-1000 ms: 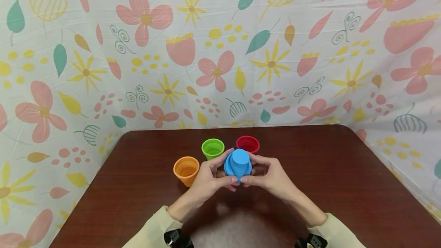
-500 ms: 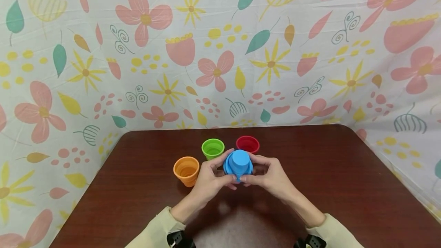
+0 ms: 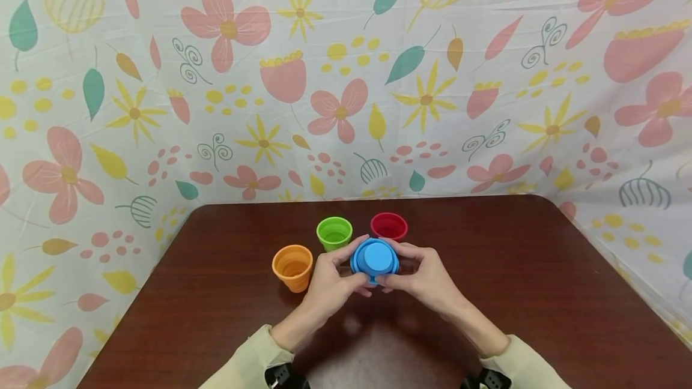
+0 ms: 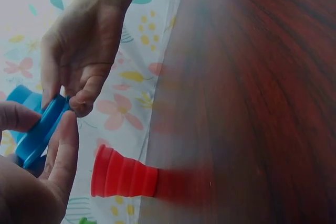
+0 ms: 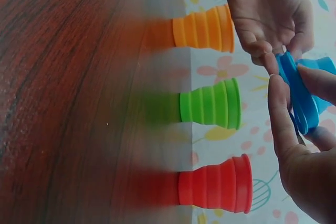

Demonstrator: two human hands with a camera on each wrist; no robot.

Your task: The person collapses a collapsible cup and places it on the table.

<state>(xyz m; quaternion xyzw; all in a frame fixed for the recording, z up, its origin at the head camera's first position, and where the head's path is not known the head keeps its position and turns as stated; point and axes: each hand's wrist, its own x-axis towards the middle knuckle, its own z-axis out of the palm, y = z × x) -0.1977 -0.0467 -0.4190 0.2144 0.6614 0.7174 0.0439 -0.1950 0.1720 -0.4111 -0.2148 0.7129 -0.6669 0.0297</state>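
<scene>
A blue collapsible cup (image 3: 377, 257) is held above the table between both hands, its narrow base facing up toward the head camera. My left hand (image 3: 334, 275) pinches its wide rim from the left, thumb at the near side and fingers at the far side. From the right, my right hand (image 3: 424, 272) grips the same rim in a similar way. Both wrist views show the rim of the blue cup (image 4: 44, 129) between thumbs and fingers, the stepped part sticking out beyond it. The inside of the cup is hidden.
On the brown table (image 3: 513, 269) stand three more collapsible cups, upright and extended: an orange cup (image 3: 293, 268) beside the left hand, a green cup (image 3: 334, 233) behind it, and a red cup (image 3: 389, 226) behind the blue one. A flower-patterned cloth (image 3: 346, 155) hangs behind the table.
The blue cup's base has tipped toward the head camera and now appears more centred within the rim. Both hands keep their hold with barely any shift. The other cups stay put.
</scene>
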